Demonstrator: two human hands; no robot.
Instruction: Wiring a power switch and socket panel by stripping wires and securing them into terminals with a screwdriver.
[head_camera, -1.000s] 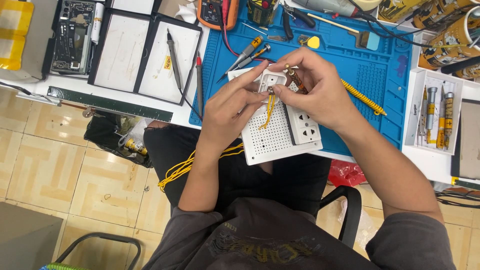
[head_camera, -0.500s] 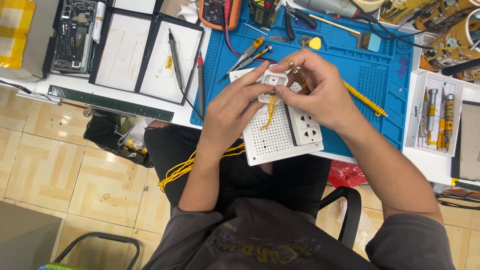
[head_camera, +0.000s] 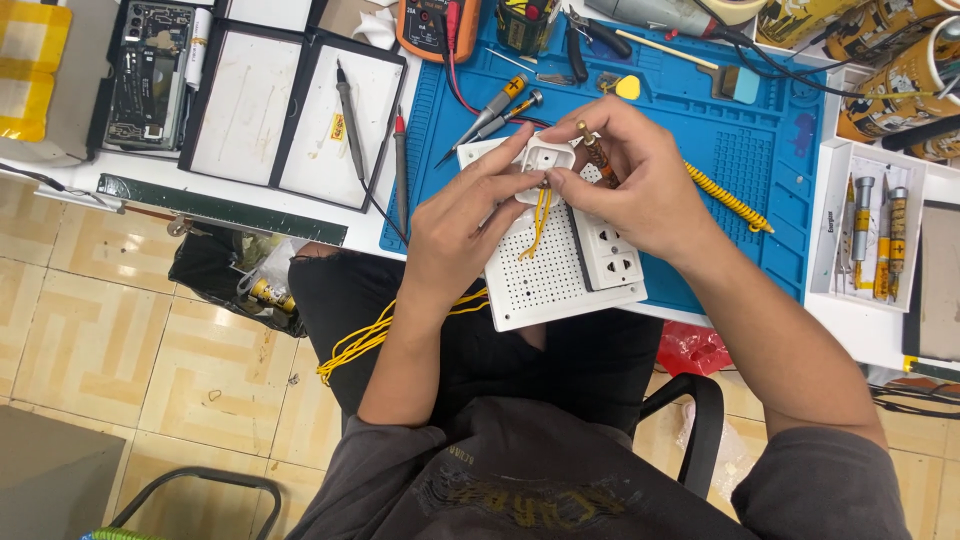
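Just above the centre of the frame, the left hand (head_camera: 470, 225) and right hand (head_camera: 640, 180) meet over a white perforated panel (head_camera: 545, 275) lying on a blue ribbed mat (head_camera: 740, 130). Both pinch a small white plastic socket (head_camera: 548, 157), fingers curled shut on it. The right hand also grips a screwdriver (head_camera: 598, 155) with a dark handle. Thin yellow wires (head_camera: 538, 220) hang from the socket across the panel. At upper left lie two flat white trays (head_camera: 290, 100) with black rims. A yellow coiled cord (head_camera: 725, 197) runs right of the hands.
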